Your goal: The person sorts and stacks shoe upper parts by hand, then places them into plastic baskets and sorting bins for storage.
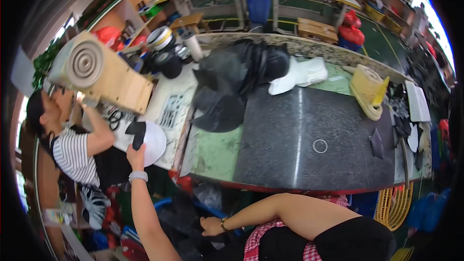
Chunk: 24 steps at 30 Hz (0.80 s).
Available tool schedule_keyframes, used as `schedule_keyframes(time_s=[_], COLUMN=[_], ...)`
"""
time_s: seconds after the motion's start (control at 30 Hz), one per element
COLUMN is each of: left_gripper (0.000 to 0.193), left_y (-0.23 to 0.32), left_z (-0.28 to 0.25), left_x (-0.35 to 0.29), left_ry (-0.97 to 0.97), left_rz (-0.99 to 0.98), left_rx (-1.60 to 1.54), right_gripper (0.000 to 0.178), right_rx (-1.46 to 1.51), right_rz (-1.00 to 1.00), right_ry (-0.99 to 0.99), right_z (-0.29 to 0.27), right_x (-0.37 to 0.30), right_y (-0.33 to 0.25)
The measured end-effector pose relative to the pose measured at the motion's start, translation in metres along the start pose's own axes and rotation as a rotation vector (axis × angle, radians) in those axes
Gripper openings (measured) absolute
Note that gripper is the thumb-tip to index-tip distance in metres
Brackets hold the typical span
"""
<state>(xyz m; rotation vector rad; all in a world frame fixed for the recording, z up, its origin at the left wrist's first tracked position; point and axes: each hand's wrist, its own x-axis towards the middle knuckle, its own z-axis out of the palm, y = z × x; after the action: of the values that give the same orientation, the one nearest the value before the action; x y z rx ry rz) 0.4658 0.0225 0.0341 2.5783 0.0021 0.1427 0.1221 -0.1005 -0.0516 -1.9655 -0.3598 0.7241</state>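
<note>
My left hand (pixel 136 155), with a light band at its wrist, reaches out at the left and is closed on a flat black piece of material (pixel 138 132). Right against that piece is a rounded white sheet piece (pixel 155 144) at the near edge of the white side table; I cannot tell whether the two are joined. Low in the middle, my right hand (pixel 211 225) is over a blue bin (pixel 200 207) holding dark pieces. Its fingers look curled; what they grip, if anything, is hidden against the dark material.
A co-worker in a striped shirt (pixel 75 157) sits at the left by a beige machine (pixel 121 83). Black sheet pieces (pixel 220 108) pile on the bench beside a dark cutting board (pixel 309 140) with a ring (pixel 320 146). A yellow roll holder (pixel 365 89) stands far right; scissors (pixel 115 119) lie left.
</note>
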Motion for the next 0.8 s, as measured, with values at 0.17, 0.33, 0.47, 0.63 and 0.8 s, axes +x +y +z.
schedule_keyframes(time_s=[0.17, 0.33, 0.47, 0.63, 0.8], left_gripper=[0.066, 0.054, 0.053, 0.054, 0.044], left_y=[0.110, 0.233, 0.321, 0.333, 0.265], left_z=[0.024, 0.056, 0.090, 0.062, 0.014], left_x=[-0.027, -0.138, -0.206, -0.263, -0.253], left_ry=[0.158, -0.184, -0.384, -0.487, -0.214], left_rz=[0.578, 0.901, 1.102, 1.103, 0.833], left_rx=[0.230, -0.104, -0.097, 0.003, -0.220], right_gripper=[0.038, 0.037, 0.037, 0.038, 0.034], right_rx=[-0.257, -0.401, -0.238, -0.106, 0.276], right_rz=[-0.072, 0.026, 0.025, -0.194, -0.033], right_ry=[-0.022, 0.115, 0.075, -0.192, -0.013], right_z=[-0.020, 0.007, -0.014, -0.002, -0.083], right_x=[0.012, 0.040, 0.043, 0.043, -0.060], right_y=[0.035, 0.043, 0.067, 0.056, 0.073])
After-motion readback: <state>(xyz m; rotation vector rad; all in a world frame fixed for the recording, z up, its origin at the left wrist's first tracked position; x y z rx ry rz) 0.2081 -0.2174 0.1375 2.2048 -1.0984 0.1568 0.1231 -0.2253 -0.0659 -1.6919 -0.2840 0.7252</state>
